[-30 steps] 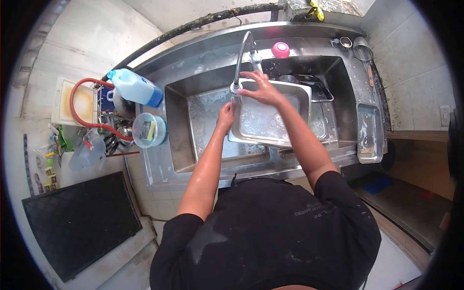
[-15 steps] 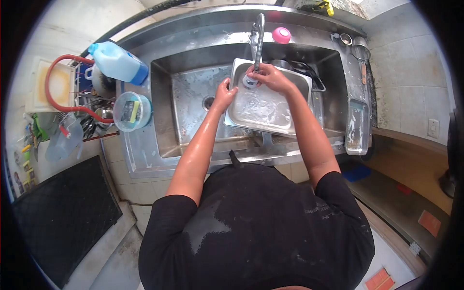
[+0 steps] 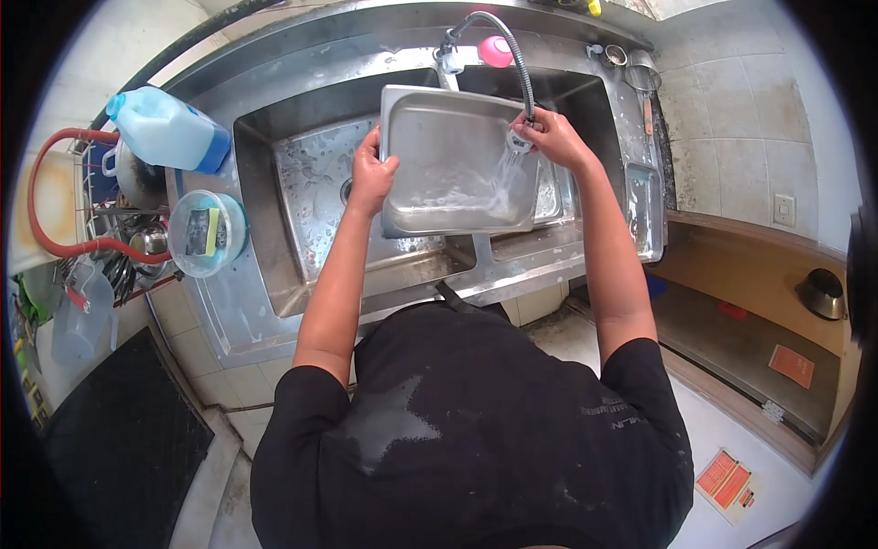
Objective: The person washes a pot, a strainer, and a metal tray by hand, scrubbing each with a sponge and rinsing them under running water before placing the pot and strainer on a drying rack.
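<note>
My left hand (image 3: 370, 176) is closed on the left rim of a rectangular stainless steel pan (image 3: 448, 146), thumb on the inner side. The pan is tilted over the sink (image 3: 315, 160), its lower edge toward me. In my right hand (image 3: 556, 139) is a white faucet spray head (image 3: 519, 138), pinched between the fingers near the pan's right side. Water streams from it into the pan, splashing along the lower edge. A flexible metal hose (image 3: 512, 44) arches from the spray head back to the faucet (image 3: 450, 60).
A jug of blue liquid (image 3: 169, 130) and a tub (image 3: 208, 256) with a sponge stand on the left counter. A pink bowl (image 3: 496, 51) sits behind the faucet. On the right are a strainer (image 3: 642, 73) and a narrow metal tray (image 3: 645, 215). Another pan (image 3: 549, 194) lies in the right basin.
The pan has come up and tilted toward me, off the pan beneath it. My right hand has carried the spray head across to the pan's right side, bending the hose over.
</note>
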